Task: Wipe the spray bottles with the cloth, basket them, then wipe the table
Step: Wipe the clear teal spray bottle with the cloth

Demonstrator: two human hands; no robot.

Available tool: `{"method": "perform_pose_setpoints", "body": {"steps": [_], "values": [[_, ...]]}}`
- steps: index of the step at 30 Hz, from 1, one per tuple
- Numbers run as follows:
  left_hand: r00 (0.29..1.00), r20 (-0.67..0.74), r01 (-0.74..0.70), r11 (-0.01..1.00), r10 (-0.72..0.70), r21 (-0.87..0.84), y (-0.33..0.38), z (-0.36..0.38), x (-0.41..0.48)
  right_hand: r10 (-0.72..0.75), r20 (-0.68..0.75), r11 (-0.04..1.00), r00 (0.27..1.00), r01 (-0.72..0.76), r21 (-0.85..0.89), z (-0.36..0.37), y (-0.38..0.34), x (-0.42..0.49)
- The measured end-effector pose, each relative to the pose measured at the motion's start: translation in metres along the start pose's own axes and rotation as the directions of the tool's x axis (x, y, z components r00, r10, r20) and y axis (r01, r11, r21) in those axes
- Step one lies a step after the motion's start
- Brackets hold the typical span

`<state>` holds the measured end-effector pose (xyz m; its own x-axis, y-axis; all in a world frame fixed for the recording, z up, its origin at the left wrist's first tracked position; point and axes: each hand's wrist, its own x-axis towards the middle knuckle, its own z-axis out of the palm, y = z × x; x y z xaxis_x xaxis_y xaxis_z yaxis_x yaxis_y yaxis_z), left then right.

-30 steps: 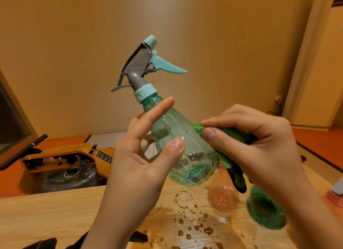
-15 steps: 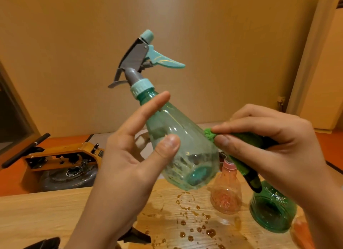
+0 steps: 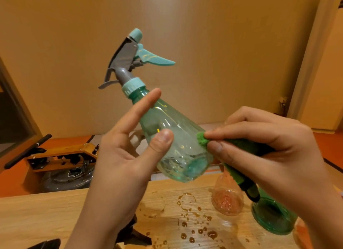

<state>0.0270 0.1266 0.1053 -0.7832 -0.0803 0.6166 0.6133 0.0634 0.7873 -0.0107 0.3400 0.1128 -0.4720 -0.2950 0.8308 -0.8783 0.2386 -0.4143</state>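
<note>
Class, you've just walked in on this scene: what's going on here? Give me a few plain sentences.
A person's left hand holds a tilted pale green clear plastic spray bottle above a light wooden table. The right hand presses a bunched green cloth against the bottle's lower side, wiping it. Brown droplets dot the table, where a clear pink plastic bottle and a darker green plastic bottle stand, partly hidden by the right hand. No basket is in view.

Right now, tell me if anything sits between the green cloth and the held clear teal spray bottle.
Nothing visible: the green cloth, pinched in the right hand, touches the clear teal spray bottle held by the left hand.
</note>
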Motion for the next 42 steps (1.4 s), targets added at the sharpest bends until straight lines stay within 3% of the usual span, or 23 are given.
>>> {"method": "perform_pose_setpoints", "body": {"steps": [8,16,19,23,27,32,35,42], "values": [[0.999,0.027,-0.034,0.995,0.032,0.096,-0.001,0.000,-0.002,0.044,-0.012,0.997,0.999,-0.043,0.070,0.011,-0.003,-0.002],[1.000,-0.028,0.006,0.995,-0.003,0.095,-0.001,0.003,-0.003,0.179,-0.142,0.970,0.973,-0.151,0.190,0.021,0.003,0.000],[0.999,0.037,0.034,0.998,-0.036,0.055,0.000,0.003,-0.003,0.220,-0.171,0.958,0.960,-0.180,0.223,0.017,0.006,0.001],[0.991,0.132,0.025,0.998,-0.033,0.058,-0.003,0.003,-0.004,0.217,-0.106,0.950,0.970,-0.185,0.253,0.013,0.001,0.000],[0.981,0.196,-0.040,0.990,0.012,0.138,-0.005,0.005,-0.005,0.113,-0.063,0.989,0.992,-0.106,0.103,0.012,0.002,0.000],[0.995,0.092,-0.041,0.993,0.030,0.111,-0.006,-0.001,0.000,0.098,0.011,0.994,0.995,-0.098,0.049,0.004,0.009,0.001],[0.999,0.020,-0.046,0.998,0.045,0.037,-0.007,-0.002,0.001,0.078,-0.022,0.996,0.997,-0.077,0.052,0.005,0.011,0.001],[0.992,-0.031,-0.118,0.980,0.124,0.159,-0.010,0.011,-0.002,0.042,-0.070,0.996,0.997,-0.036,0.078,0.016,0.007,0.000]]}}
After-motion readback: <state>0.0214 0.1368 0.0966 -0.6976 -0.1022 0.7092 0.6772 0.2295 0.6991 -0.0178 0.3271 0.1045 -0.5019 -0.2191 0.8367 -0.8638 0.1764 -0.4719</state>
